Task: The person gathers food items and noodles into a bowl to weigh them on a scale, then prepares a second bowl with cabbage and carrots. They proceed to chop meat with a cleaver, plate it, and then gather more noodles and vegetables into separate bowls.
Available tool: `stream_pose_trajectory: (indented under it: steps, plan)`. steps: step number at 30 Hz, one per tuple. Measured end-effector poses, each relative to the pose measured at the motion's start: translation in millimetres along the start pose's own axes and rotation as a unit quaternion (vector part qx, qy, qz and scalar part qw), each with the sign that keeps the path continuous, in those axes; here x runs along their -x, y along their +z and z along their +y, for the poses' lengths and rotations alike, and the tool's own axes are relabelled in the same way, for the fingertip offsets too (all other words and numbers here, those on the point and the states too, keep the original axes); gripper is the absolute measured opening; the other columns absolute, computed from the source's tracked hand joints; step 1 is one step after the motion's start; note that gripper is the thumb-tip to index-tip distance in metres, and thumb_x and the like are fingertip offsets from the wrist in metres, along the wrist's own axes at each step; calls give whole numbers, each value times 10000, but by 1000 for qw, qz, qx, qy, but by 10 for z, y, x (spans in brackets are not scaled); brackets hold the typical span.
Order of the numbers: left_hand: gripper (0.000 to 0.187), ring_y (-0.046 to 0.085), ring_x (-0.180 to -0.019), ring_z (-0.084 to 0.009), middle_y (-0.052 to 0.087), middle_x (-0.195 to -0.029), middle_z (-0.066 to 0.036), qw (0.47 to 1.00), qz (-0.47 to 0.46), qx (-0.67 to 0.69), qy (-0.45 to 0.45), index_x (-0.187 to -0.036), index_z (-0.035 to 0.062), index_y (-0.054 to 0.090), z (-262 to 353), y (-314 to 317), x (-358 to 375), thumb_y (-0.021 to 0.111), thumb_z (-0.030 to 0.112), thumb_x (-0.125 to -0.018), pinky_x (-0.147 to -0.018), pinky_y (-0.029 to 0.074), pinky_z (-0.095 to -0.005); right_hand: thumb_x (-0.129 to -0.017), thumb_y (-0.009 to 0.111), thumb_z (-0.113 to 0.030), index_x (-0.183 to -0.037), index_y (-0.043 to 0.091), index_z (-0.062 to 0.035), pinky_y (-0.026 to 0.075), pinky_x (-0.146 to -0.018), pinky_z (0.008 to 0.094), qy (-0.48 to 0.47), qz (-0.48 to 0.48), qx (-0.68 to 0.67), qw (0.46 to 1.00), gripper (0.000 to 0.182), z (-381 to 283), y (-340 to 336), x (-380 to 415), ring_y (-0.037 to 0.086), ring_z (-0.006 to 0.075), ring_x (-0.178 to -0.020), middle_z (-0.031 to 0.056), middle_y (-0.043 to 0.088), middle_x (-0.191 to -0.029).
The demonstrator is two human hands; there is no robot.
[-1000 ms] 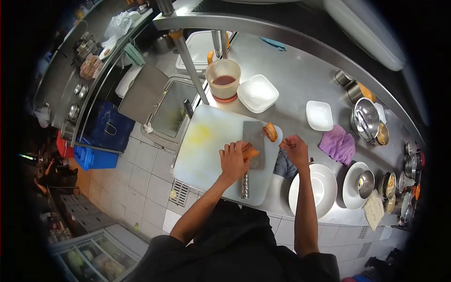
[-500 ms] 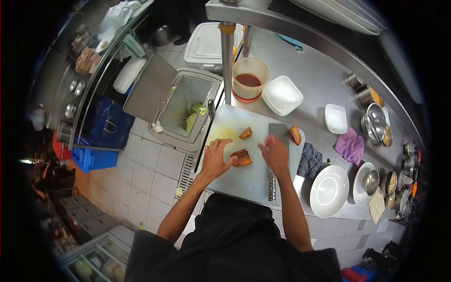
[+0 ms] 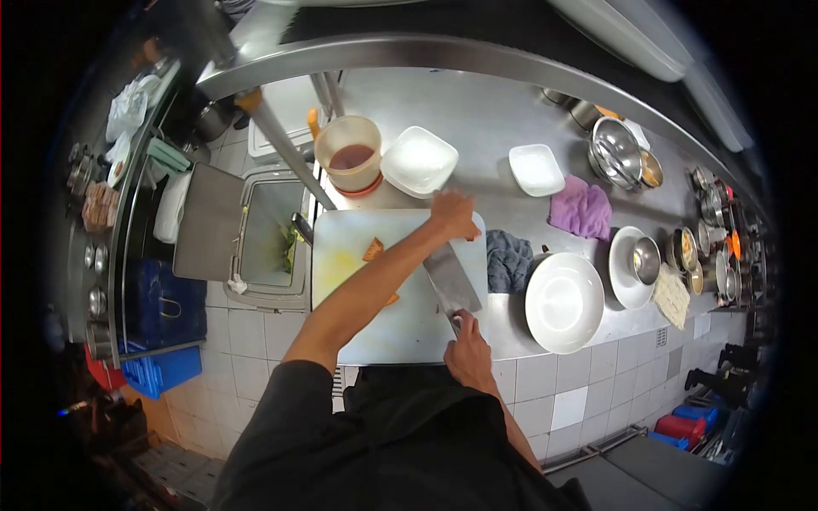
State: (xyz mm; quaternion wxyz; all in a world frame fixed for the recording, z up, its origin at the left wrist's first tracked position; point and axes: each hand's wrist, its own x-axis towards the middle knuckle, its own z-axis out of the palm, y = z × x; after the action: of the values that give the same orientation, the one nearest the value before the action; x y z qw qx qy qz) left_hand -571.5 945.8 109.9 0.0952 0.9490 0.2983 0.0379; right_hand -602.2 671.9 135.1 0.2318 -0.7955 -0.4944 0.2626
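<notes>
The white cutting board (image 3: 341, 223) lies before me with a cleaver (image 3: 452, 278) flat on its right side. My right hand (image 3: 471, 351) is closed around the cleaver's handle. Stretched across the board, my left hand (image 3: 453, 213) is at its far right corner, fingers curled downward. What those fingers hold is hidden beneath the hand. One piece of browned meat (image 3: 373, 248) shows beyond my left forearm. Another piece of browned meat (image 3: 392, 299) is mostly covered by that forearm.
White square bowls (image 3: 419, 160) and a tub of reddish liquid (image 3: 351, 157) stand behind the board. To the right are a grey cloth (image 3: 509, 261), a large white plate (image 3: 564, 302) and a purple cloth (image 3: 581, 207). A lidded bin (image 3: 277, 230) stands open at left.
My left hand has moved from beside the meat across to the board's far right corner. My right hand has come down onto the cleaver's handle, and the cleaver has turned. The view has shifted right.
</notes>
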Motion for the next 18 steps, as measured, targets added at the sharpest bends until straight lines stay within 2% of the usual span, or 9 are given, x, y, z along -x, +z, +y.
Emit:
stream_pose_trajectory:
  steps: [2,3,6,7,9,12,13,16,18]
  plan:
    - [739,656,-952,-273,695,-928,-120,970,-177,66,-155,-1080,21,610,-16,58,-283,712,628,-673,-778,516,-402,-798,535,-51,-1263,397,-33,493,-725,512,38,-8,-14,999,486,115,-236,258,605,449,-876,261,582,-1016]
    - [741,680,-847,-280,713,-830,-104,971,-156,55,-172,-1024,-7,617,48,2,-244,709,642,-679,-691,531,-409,-820,541,-78,-1242,429,-23,489,-688,509,72,-21,-27,997,440,166,-364,373,624,445,-819,265,620,-953]
    - [741,678,-846,-296,707,-836,-109,964,-194,96,-155,-1044,-3,602,-16,244,-255,710,631,-678,-716,530,-392,-882,553,-151,-1093,531,6,467,-639,510,204,-78,-118,969,264,182,-853,605,626,452,-730,260,643,-791]
    - [741,678,-846,-296,707,-836,-109,963,-197,95,-158,-1044,-3,602,-39,266,-230,710,631,-678,-716,530,-392,-882,553,-151,-1093,531,6,467,-639,510,204,-83,-120,968,264,305,-873,647,626,452,-730,260,643,-791]
    - [717,661,-879,-322,680,-940,-121,974,-127,136,-129,-1033,29,579,-99,301,-143,711,632,-667,-738,518,-397,-917,559,-203,-945,567,34,451,-608,507,170,-13,-60,984,238,569,-775,706,614,452,-696,247,630,-721]
    - [575,633,-902,-341,615,-1055,-131,972,-61,171,-148,-992,67,550,13,125,291,746,525,-704,-768,503,-408,-914,561,-193,-902,557,41,447,-593,509,130,2,-13,991,234,781,-642,650,602,456,-678,260,619,-730]
    - [575,633,-902,-341,615,-1055,-131,972,-66,167,-151,-992,67,550,31,91,484,746,525,-704,-768,503,-408,-900,569,-156,-912,545,63,445,-589,515,71,34,-9,997,220,866,-568,630,589,465,-658,263,607,-720]
    - [453,606,-932,-339,552,-1125,-136,947,12,294,-133,-960,83,526,-10,112,1041,773,390,-737,-788,487,-427,-883,576,-114,-969,524,80,459,-606,518,45,38,-48,997,219,871,-513,534,594,478,-686,288,606,-744]
    - [412,586,-969,-337,545,-1142,-130,958,95,270,7,-989,94,527,-82,342,1399,781,302,-741,-831,467,-437,-886,576,-114,-1009,493,94,463,-605,515,41,29,-35,998,256,897,-458,459,595,480,-683,296,603,-733]
